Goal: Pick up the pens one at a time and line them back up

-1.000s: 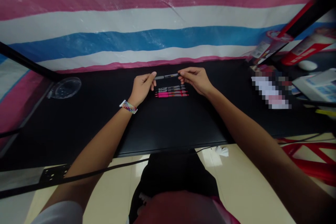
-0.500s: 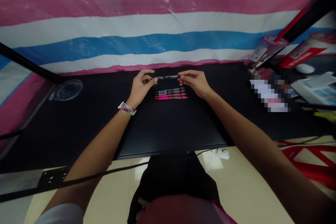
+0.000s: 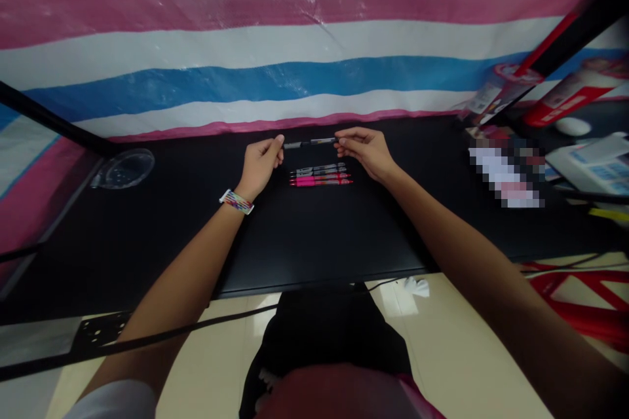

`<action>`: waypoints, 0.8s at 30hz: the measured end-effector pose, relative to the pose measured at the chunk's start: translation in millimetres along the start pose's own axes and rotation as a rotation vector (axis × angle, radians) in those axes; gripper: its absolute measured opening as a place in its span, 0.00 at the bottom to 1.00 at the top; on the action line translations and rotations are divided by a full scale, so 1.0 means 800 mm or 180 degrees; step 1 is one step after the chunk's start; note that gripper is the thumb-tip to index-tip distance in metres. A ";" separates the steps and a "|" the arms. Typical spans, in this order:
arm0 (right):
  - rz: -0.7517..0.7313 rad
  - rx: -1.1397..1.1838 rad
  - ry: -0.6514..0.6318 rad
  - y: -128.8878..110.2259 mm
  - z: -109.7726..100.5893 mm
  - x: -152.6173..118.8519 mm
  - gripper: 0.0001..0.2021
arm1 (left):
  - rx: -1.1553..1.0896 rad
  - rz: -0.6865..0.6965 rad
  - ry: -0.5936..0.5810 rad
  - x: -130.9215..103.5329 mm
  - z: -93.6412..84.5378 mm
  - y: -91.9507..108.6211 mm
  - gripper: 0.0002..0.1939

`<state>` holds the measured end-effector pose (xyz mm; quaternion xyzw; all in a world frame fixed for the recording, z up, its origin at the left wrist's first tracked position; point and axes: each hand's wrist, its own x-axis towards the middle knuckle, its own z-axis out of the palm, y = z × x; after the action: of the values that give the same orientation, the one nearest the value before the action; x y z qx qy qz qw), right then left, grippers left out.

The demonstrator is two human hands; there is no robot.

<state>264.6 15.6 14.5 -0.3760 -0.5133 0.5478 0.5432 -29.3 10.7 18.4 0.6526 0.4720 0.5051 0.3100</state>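
Observation:
A dark pen with a clear section (image 3: pixel 312 143) lies level between my two hands, near the back of the black table. My left hand (image 3: pixel 260 162), with a colourful wristband, is closed at its left end, thumb along the curled fingers. At the other end, the fingertips of my right hand (image 3: pixel 366 149) pinch the tip. Just in front of this pen, several more rest side by side in a row: grey-black pens (image 3: pixel 319 171) at the back and pink-red pens (image 3: pixel 319 180) nearest me.
A clear plastic lid or dish (image 3: pixel 128 169) sits at the left. To the right stand a clear canister (image 3: pixel 496 98), a red-and-white container (image 3: pixel 570 95) and a white rounded object (image 3: pixel 572 126). Striped plastic sheeting (image 3: pixel 295 78) hangs behind the black table (image 3: pixel 319 242).
My left hand has drawn its fingers in and closed at the pen's left end; before, its index finger was raised. My right hand has barely moved.

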 end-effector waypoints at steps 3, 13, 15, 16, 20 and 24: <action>-0.0103 -0.0142 0.0095 0.000 -0.002 0.002 0.20 | -0.0202 0.0087 0.0138 0.004 -0.001 -0.009 0.19; -0.0335 -0.0534 0.0622 0.004 -0.015 0.014 0.12 | -0.0241 0.0018 0.0331 0.004 -0.004 -0.011 0.05; -0.0383 -0.0508 0.0705 0.004 -0.017 0.016 0.11 | -0.0271 0.0012 0.0375 0.004 -0.003 -0.011 0.05; -0.0404 -0.0478 0.0738 0.004 -0.019 0.017 0.11 | -0.0299 0.0009 0.0385 0.004 -0.003 -0.011 0.06; -0.0383 -0.0428 0.0777 0.004 -0.022 0.019 0.11 | -0.0378 0.0000 0.0381 0.004 -0.003 -0.011 0.07; -0.0228 -0.0429 0.0474 0.003 -0.016 0.013 0.12 | -0.0331 -0.0023 0.0217 0.001 0.000 -0.007 0.08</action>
<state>275.4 28.1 10.9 -0.4328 -0.5203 0.4628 0.5725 -31.1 13.4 13.8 0.6163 0.4578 0.5498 0.3291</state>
